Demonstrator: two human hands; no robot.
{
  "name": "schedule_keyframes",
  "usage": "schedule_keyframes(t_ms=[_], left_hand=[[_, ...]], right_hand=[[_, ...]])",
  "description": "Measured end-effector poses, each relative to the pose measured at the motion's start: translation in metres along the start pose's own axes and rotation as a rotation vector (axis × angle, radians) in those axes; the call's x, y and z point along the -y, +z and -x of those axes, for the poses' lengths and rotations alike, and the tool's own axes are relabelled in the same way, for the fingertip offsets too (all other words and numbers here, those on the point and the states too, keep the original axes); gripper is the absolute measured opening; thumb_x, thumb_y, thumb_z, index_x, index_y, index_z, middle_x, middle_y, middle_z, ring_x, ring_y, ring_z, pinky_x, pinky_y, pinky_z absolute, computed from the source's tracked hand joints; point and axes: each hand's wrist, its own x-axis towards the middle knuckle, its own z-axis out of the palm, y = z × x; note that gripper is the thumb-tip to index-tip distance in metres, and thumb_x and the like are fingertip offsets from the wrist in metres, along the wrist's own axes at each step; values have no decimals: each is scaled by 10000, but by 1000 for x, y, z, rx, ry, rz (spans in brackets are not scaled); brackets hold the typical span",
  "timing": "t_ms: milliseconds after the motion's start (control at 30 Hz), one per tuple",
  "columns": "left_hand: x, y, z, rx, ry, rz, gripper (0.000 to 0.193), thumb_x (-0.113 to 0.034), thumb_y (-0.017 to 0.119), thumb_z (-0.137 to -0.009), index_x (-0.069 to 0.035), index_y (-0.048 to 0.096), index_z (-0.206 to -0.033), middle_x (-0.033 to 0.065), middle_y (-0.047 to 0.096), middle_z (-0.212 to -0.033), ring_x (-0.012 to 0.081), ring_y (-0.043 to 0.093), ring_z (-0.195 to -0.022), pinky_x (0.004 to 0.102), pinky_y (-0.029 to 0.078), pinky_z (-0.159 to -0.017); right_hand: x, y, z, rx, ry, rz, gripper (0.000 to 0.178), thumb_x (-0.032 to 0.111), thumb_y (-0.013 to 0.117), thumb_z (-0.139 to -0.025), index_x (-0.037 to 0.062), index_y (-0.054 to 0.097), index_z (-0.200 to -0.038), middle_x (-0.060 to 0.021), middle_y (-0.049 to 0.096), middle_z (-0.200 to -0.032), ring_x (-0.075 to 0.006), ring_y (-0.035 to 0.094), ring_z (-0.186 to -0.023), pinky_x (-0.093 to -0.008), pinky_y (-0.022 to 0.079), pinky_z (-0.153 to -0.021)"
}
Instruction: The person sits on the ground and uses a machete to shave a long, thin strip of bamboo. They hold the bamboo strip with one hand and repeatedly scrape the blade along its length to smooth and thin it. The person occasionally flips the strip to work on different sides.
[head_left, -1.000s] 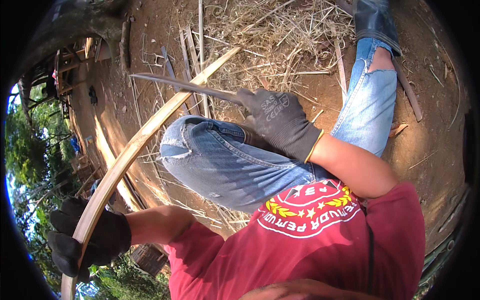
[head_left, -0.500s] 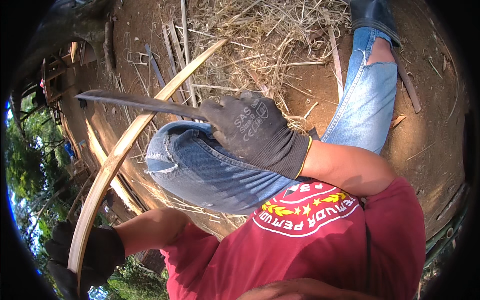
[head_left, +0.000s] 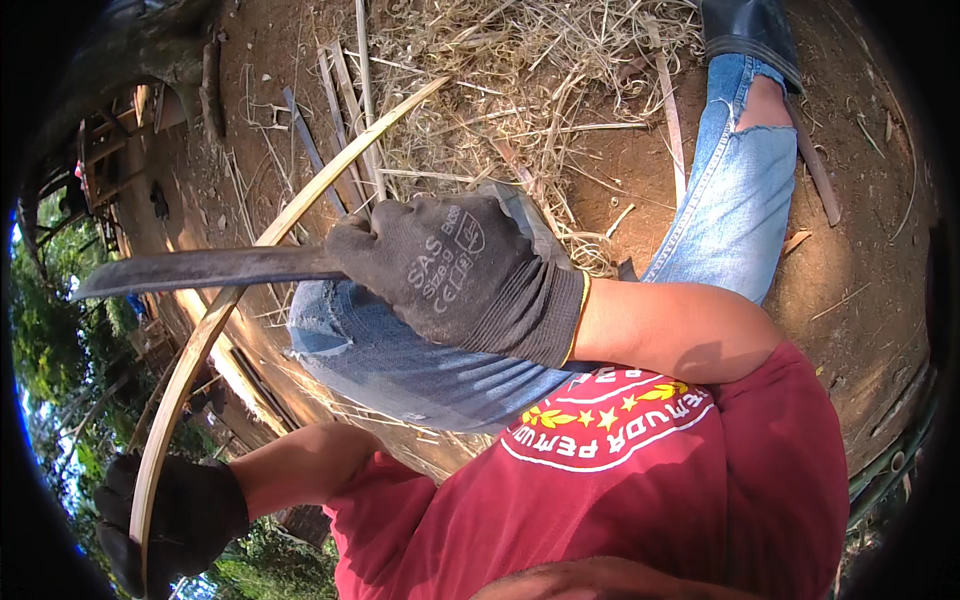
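- At twelve to one o'clock, a broad litter of shavings [head_left: 570,80] is covering the ground, curly and thin.
- Just below centre, toward seven o'clock, the person's bent leg in blue jeans [head_left: 400,375] is resting beneath the right arm.
- The long pale strip [head_left: 207,335] is curving from eight o'clock, through nine, up to a narrowing tip at twelve. It is looking like split wood or bamboo: probably light for its length, springy rather than stiff, fairly tough, and likelier to splinter along its grain than to snap. Its faces are seeming smooth and dry, its edges perhaps sharp, so the thicker eight o'clock end is offering the best hold, well apart from the blade; the thin tip is probably whipping too easily to suit a grip.
- The long-bladed knife [head_left: 210,270] is pointing to nine o'clock and crossing over the strip; whether its edge is touching, I cannot tell. It is likely stiff and heavier than the strip, safe to hold only by its handle.
- The right hand [head_left: 455,280], gloved, is closing around that hidden handle near the centre.
- The left hand [head_left: 175,515], in a black glove, is wrapping its fingers about the strip at eight o'clock.
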Motion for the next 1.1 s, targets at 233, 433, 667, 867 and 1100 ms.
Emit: schedule_keyframes(t_ms=[233,433,667,867,1100], left_hand=[[-1,-8,-4,-187,-160,737,138,-215,649,-864,-239,670,-729,-108,623,-776,76,516,-765,286,378,-709],[4,-18,0,-362,-116,512,169,-189,620,-868,-201,676,-709,-88,624,-753,90,543,-803,275,407,-763],[4,-13,-4,-351,-88,370,170,-158,621,-855,-170,685,-699,-68,650,-779,87,577,-841,302,432,-817],[9,-7,-6,-266,-326,893,90,-94,695,-778,-117,684,-693,-24,684,-754,100,640,-779,304,503,-792],[8,9,-10,-311,-266,950,121,-55,689,-767,-82,648,-656,-1,673,-679,110,661,-711,278,540,-714]], right_hand=[[-164,71,36,253,505,134,263,175,481,-919,132,578,-1159,-157,695,-884,-319,701,-769,-452,556,-640],[-81,46,12,250,283,-34,367,319,572,-881,153,533,-1206,-114,642,-971,-341,665,-849,-472,524,-727],[-207,105,21,300,563,184,353,276,548,-898,132,553,-1220,-169,688,-983,-344,682,-859,-478,536,-745],[-86,49,-1,270,281,-108,292,293,559,-881,145,545,-1132,-137,632,-848,-328,672,-795,-459,535,-642],[-156,75,0,319,450,67,342,259,541,-906,173,532,-1238,-136,683,-940,-305,686,-842,-457,552,-691]])
